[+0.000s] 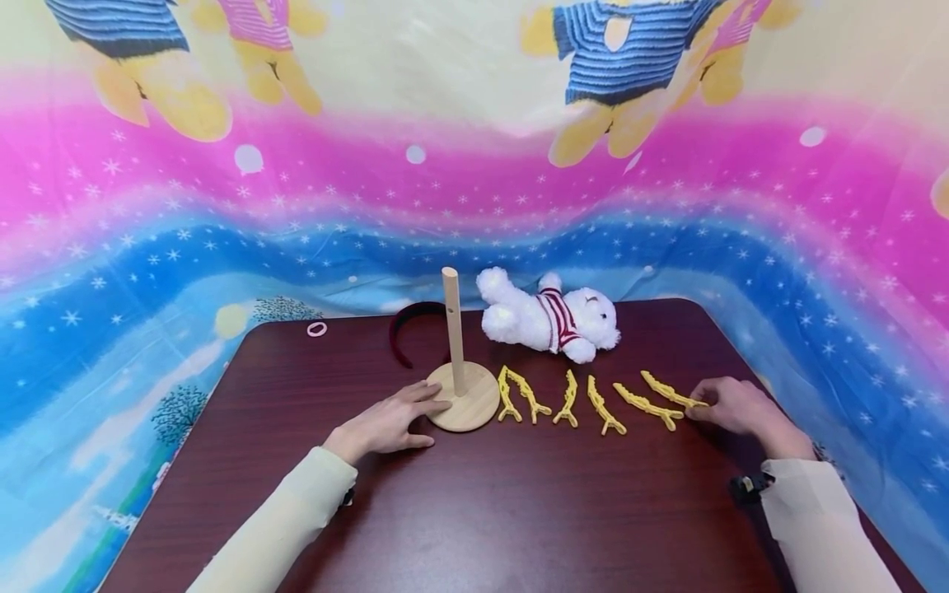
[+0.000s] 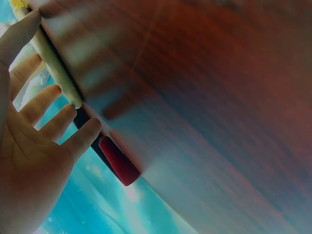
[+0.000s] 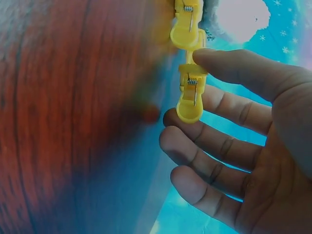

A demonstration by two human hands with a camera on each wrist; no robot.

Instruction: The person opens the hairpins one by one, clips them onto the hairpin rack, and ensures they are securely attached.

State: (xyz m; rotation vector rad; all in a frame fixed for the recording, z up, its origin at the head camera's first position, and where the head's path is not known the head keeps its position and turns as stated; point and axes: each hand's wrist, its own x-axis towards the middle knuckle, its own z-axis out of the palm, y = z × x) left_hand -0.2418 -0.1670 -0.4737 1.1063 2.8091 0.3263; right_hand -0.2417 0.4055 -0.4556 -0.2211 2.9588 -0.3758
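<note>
A yellow hair clip (image 1: 670,389), the rightmost of a row of yellow clips (image 1: 571,399) laid out on the dark wooden counter (image 1: 474,511), lies at the tips of the right hand (image 1: 734,405); the right wrist view shows the thumb and forefinger closing on its spring end (image 3: 191,92), the remaining fingers (image 3: 204,146) loosely spread beneath. The clip looks light, rigid plastic, long and thin; it would likely be easiest to take at the broad sprung end, where a squeeze opens its prongs, and its slim tips may snap if bent. To the left of the row stands a wooden peg stand (image 1: 461,387), an upright dowel on a round base; the left hand (image 1: 389,424) rests flat on the counter, fingers straight and slightly fanned, fingertips touching the base's edge. Behind the stand lies a dark red headband (image 1: 404,329), partly hidden by the dowel; a small pink hair tie (image 1: 316,329) sits apart near the far left corner; a white plush bear (image 1: 552,317) in a striped jumper lies on its side behind the clips. No container is in view; the peg carries nothing. A bright cartoon-printed cloth (image 1: 474,165) hangs behind.
</note>
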